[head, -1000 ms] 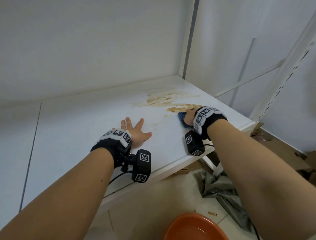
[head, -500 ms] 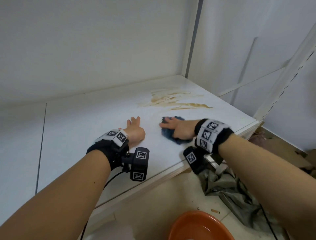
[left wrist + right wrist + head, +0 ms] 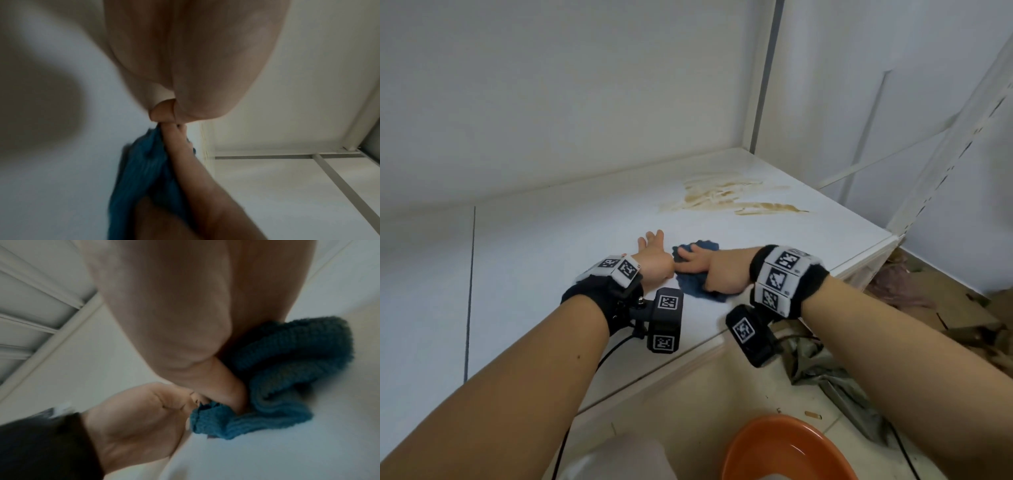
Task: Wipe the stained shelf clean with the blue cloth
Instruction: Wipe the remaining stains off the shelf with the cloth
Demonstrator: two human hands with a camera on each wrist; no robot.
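The white shelf (image 3: pixel 544 260) carries a streaky brown stain (image 3: pixel 722 198) near its back right corner. A bunched blue cloth (image 3: pixel 690 286) lies on the shelf in front of the stain, well short of it. My right hand (image 3: pixel 709 269) presses down on the cloth, fingers stretched leftward over it. In the right wrist view the thumb of that hand (image 3: pixel 224 382) is tucked into the folds of the cloth (image 3: pixel 287 361). My left hand (image 3: pixel 654 255) lies flat on the shelf beside it, touching the right fingertips. The left wrist view shows the cloth (image 3: pixel 144 170) under my right hand (image 3: pixel 179 155).
An orange basin (image 3: pixel 774 448) sits on the floor below the shelf's front edge, next to a whitish object (image 3: pixel 619 459). Grey crumpled sheeting (image 3: pixel 825 370) and cardboard (image 3: pixel 962 308) lie on the floor at right. A perforated upright (image 3: pixel 945 171) stands at the right corner.
My right hand has dragged the blue cloth from the stain leftward and toward me, ending against my left hand. The left hand has stayed on the shelf.
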